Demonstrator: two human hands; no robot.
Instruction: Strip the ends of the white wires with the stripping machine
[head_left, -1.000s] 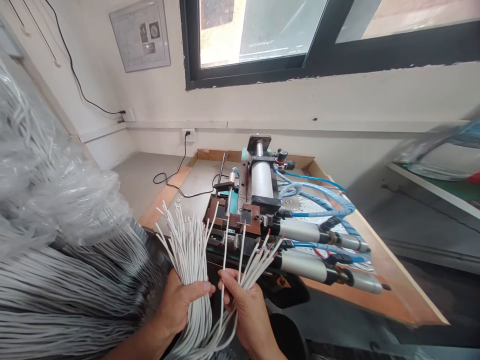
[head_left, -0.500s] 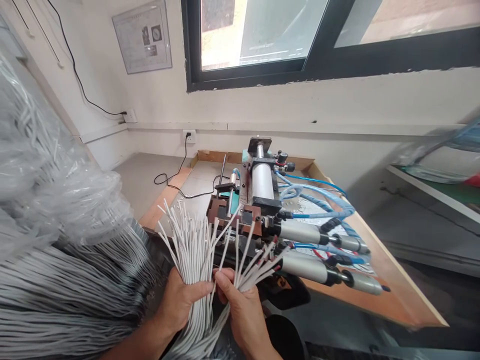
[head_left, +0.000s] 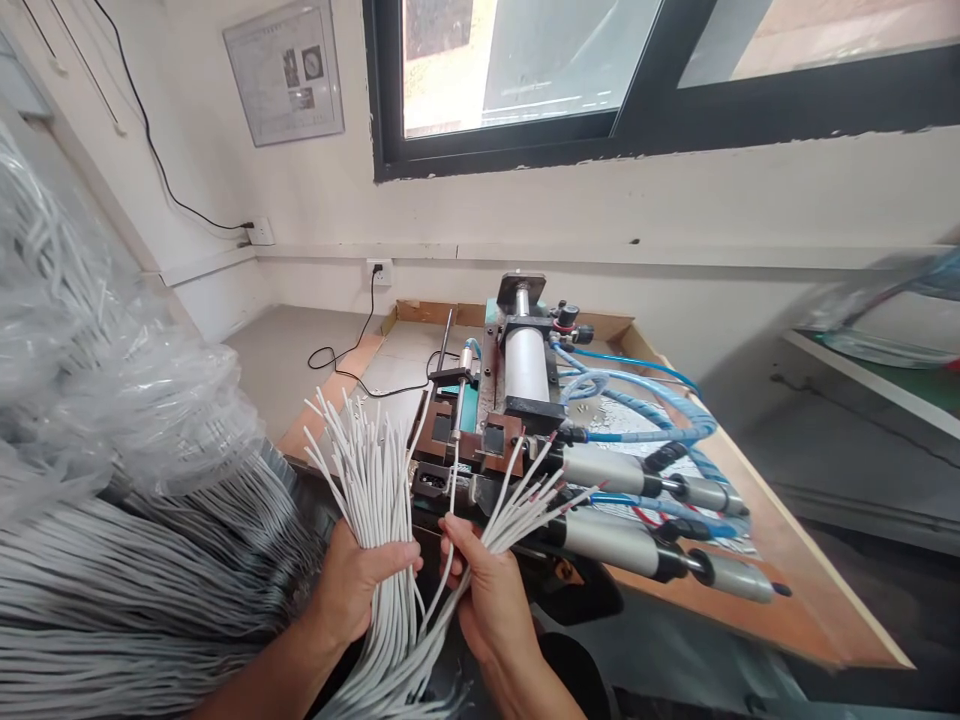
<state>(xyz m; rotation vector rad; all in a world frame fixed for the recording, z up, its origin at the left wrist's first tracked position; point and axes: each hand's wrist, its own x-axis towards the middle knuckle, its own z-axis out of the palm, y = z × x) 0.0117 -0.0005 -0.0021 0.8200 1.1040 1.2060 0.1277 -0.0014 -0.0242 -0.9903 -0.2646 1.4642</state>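
My left hand [head_left: 360, 580] is wrapped round a thick bundle of white cables [head_left: 367, 470], whose ends fan upward. Beside it, my right hand [head_left: 487, 590] holds a smaller bunch of white cables [head_left: 525, 515] leaning to the right, several with reddish tips. Between its thumb and forefinger one single cable [head_left: 454, 490] stands upright, apart from the rest. Just beyond both hands is a pneumatic machine [head_left: 525, 365] with metal cylinders and brown plates. Below the hands the two bunches run close together.
Many grey-white cables [head_left: 135, 590], partly under clear plastic [head_left: 150, 380], are heaped at the left. The machine stands in a wood-edged tray [head_left: 847, 610] with blue air hoses [head_left: 645, 435]. A shelf [head_left: 885, 385] juts out at the right.
My hands have moved slightly apart, and the cable bunches are more clearly separated. The single cable at my right fingertips now stands nearer the right bunch, away from the left bundle.
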